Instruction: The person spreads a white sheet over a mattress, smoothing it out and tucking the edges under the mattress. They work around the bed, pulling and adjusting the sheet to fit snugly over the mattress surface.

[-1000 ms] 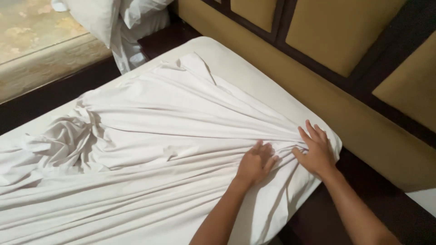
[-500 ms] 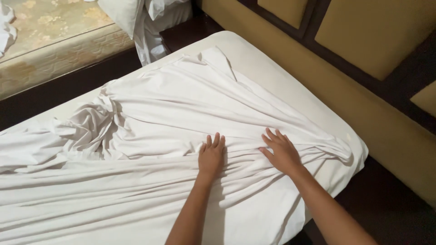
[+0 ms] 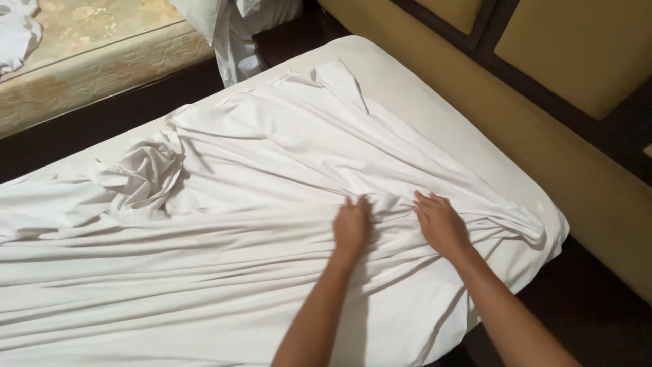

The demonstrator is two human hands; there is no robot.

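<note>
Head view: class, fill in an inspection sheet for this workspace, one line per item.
Surface: mattress, bare along its far edge.
Job's things: white sheet, wrinkled, bunched in a knot at left.
Clutter: white linen piled beyond the bed; more white cloth on a second mattress.
Grippers: left hand and right hand both press on the sheet, fingers bent into its folds.
Cables: nothing seen.
Surroundings: padded headboard, dark floor.

Both forearms are seen bare, no sleeves reaching them; the left hand (image 3: 351, 226) and right hand (image 3: 440, 223) are ungloved.
</note>
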